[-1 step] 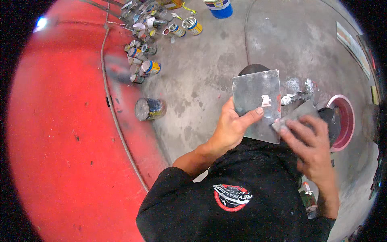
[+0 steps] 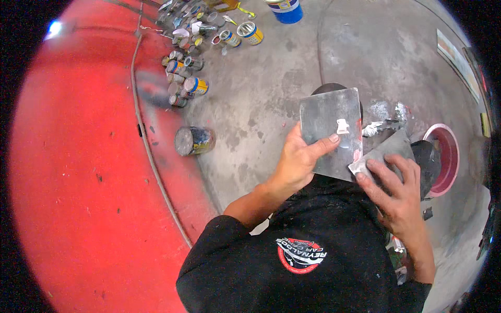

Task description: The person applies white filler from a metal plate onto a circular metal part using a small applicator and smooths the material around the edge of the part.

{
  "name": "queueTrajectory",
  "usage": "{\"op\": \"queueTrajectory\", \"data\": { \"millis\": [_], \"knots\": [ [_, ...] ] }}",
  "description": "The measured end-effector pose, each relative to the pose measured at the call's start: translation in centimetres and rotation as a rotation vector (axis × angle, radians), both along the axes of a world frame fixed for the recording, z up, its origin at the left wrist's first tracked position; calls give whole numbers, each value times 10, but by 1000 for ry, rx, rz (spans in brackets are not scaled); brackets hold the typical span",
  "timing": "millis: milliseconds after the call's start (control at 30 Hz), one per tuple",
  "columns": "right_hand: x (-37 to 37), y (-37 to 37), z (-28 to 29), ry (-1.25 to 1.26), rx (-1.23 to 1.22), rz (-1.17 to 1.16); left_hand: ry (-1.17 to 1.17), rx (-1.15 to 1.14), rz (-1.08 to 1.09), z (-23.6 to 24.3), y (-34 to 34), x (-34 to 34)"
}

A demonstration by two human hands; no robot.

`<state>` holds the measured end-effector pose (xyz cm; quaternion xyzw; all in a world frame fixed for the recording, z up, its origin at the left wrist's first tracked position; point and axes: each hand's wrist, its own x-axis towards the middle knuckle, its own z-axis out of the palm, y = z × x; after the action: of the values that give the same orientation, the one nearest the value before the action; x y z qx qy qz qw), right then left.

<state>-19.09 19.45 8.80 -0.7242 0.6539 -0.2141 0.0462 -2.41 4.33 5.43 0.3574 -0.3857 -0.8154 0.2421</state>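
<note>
My left hand [image 2: 297,161] grips a grey rectangular plate [image 2: 326,109] by its left side, thumb on its face. A white dab [image 2: 342,127] sits on the plate, with pink-red smears [image 2: 357,155] along its right edge. My right hand [image 2: 391,195] holds a second, smaller grey spreader blade [image 2: 394,146], fingertips on its face; its lower corner touches or lies very near the plate's lower right. My dark-clothed knee is partly hidden behind the plate. A crumpled white rag [image 2: 371,128] lies beyond, on the floor.
A red wall [image 2: 78,172] with a cable runs down the left. Paint cans [image 2: 195,86], a lone dirty can [image 2: 190,141] and a blue bucket [image 2: 287,13] stand on the concrete floor [image 2: 245,115]. A pink basin [image 2: 446,164] is at the right; flat panels [image 2: 456,62] are behind it.
The plate has tilted and risen slightly. My right hand and its blade have moved a little down and left, the blade's corner now lower at the plate's right edge.
</note>
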Motion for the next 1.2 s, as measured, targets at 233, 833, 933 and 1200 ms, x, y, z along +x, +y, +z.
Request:
{"op": "queueTrajectory", "data": {
  "millis": [233, 833, 933, 1200],
  "knots": [
    [-5, 10, -10, 44, 24, -96, -13, -158, -38, -4, -9, 5],
    [2, 3, -8, -219, -102, -201, 63, -4, 160, 2, -1, 3],
    [25, 4, -32, -270, -243, 8, 116, 237, 87, -7, 1, -6],
    [-10, 5, -5, -75, 1, -93, 49, 76, 78, -13, 2, -1]
  ]
}}
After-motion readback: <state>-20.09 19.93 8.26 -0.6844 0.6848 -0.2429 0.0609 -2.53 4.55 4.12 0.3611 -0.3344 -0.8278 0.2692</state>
